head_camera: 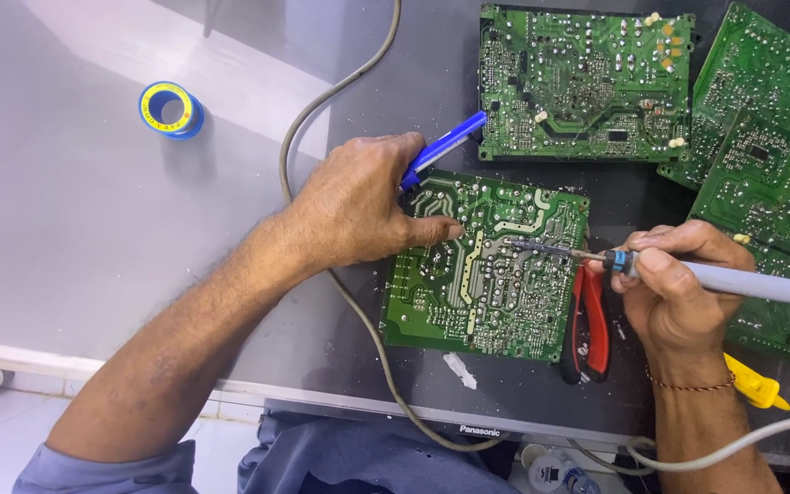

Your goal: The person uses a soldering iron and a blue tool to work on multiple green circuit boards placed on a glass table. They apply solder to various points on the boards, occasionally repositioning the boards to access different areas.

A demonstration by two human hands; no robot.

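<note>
A green circuit board (486, 293) lies solder side up in the middle of a grey surface. My left hand (363, 206) rests on the board's left upper corner, fingers pressed on it, and grips a blue pen-shaped tool (445, 146) that sticks out toward the upper right. My right hand (674, 288) holds a soldering iron (742, 281) with a grey handle. Its metal tip (541, 247) touches the board near the upper right.
Several more green boards (587, 82) lie at the top and right (770, 174). Red-handled pliers (589, 329) sit beside the board, a yellow tool (753, 384) below my right wrist. A blue-and-yellow tape roll (171, 110) lies at upper left. A grey cable (322, 119) curves across.
</note>
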